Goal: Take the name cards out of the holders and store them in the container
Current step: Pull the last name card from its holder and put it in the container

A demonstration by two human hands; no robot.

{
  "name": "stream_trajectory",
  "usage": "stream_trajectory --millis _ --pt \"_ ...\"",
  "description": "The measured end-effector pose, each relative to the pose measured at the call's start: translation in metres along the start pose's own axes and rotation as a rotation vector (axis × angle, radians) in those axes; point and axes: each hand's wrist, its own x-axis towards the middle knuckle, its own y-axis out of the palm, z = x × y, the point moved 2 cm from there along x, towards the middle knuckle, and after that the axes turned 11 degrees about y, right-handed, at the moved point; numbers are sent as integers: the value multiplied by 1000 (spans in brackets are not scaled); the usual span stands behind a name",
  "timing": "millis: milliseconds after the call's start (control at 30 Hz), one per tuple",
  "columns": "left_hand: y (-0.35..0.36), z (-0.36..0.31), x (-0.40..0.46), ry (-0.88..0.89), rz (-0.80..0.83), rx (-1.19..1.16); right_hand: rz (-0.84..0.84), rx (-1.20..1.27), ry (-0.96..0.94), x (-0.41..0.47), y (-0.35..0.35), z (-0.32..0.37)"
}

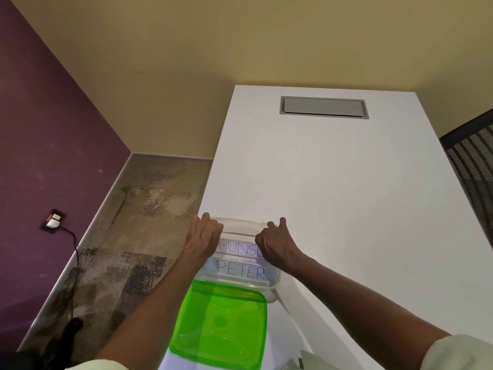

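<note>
Closest to the person, a green lid (220, 325) lies flat on the white table (333, 182). It is see-through and has round corners. Its far edge sits just in front of the clear container (272, 285), and looks like it covers a bit of the container's near rim.

The clear container sits on the table close to the left edge. Inside it lie two white name cards. The near one says PETER (241, 271) in blue letters. The one behind it says something like HUNSU (238, 249), but the hands hide both ends of the word, so the whole name cannot be read.

Both hands are on the container. The left hand (204, 236) holds the left side, with its fingers curled over the far left corner of the rim. The right hand (276, 243) holds the right side, with its fingers bent over the far right part of the rim and its thumb poking up.

Farther away, the table top is bare white. Near its far end there is a gray flap (324, 107) set into the top.

To the left, down on the floor, is a patchy brown carpet (149, 209). A purple wall (48, 129) has a wall socket (53, 219) with a black cable hanging from it. To the right, a dark mesh chair (473, 156) peeks in.
</note>
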Motion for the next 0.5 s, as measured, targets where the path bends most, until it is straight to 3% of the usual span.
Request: stream_trajectory --millis 100,333,500 --pt "-5 6 3 -119 -53 -139 -117 115 30 -5 -9 -5" --pt "-19 17 -12 -558 -235 -516 -188 559 276 -17 -8 -22" --pt "-17 22 -30 -766 -302 -626 -267 745 422 -35 4 -36"
